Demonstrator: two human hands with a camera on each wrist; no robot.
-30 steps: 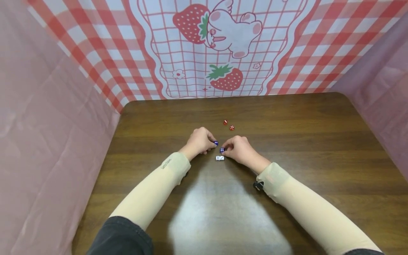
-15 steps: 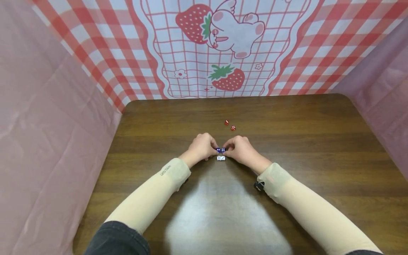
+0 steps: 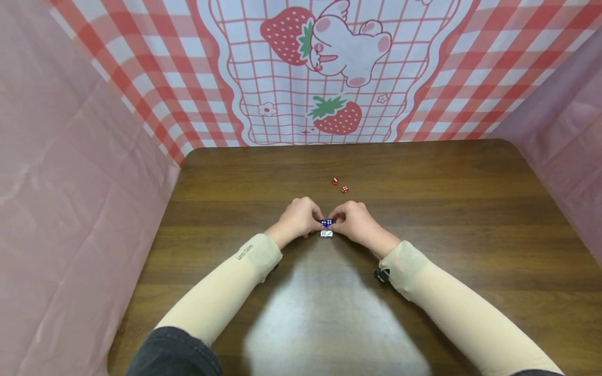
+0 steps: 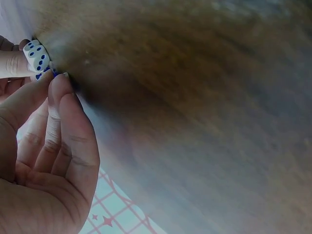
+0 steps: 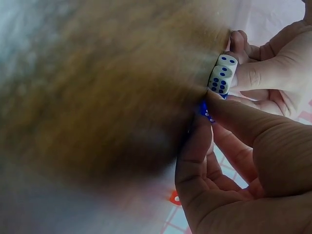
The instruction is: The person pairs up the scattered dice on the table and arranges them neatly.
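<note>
My left hand [image 3: 298, 216], right hand [image 3: 356, 223] pinch blue dice [image 3: 329, 222] from outer sides, presumably for squaring faces; white dice [image 3: 329, 234] near, red dice [image 3: 345, 189] far.

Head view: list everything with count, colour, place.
Blue dice: 2, blue, between hands
White dice: 2, white, nearer the person
Red dice: 2, red, beyond hands
Table: 1, brown, under dice
Patterned cloth: 1, mostly red-white, behind table
Side cloths: 2, pink, left and right
Wrist fittings: 2, black, one per wrist
Arm covers: 2, beige, forearms
Sleeves: 2, dark, bottom edge
Left hand: 1, bare, pinching a blue die
Right hand: 1, bare, pinching a blue die
</note>
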